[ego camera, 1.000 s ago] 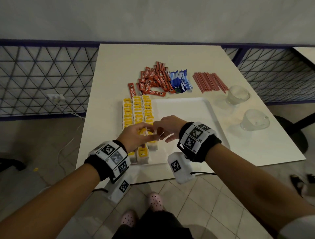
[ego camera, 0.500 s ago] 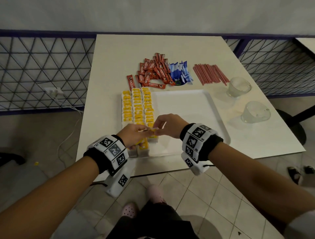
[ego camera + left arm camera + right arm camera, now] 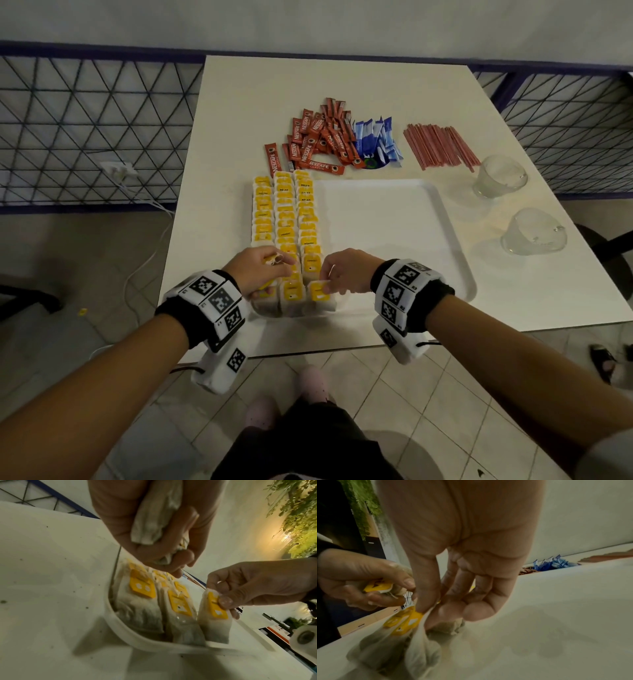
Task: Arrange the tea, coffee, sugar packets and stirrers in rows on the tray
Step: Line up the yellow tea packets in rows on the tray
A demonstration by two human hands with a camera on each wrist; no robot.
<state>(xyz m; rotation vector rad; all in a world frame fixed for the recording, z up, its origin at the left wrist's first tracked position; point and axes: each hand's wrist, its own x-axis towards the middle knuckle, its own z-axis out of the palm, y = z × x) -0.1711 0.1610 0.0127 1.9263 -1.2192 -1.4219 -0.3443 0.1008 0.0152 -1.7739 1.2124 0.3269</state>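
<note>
Pinching a tea bag (image 3: 320,291) by its yellow tag, the right hand (image 3: 346,274) seats it at the tray's (image 3: 455,246) 7 o'clock corner, extending the third row; the left hand (image 3: 258,270) clutches spare tea bags (image 3: 154,524) as supply.

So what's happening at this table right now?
A person is lining up tea bags in rows on a white tray. The right hand sets one bag at the third row's near end; the left hand holds spares. Coffee sticks, sugar packets and stirrers wait behind the tray.
</note>
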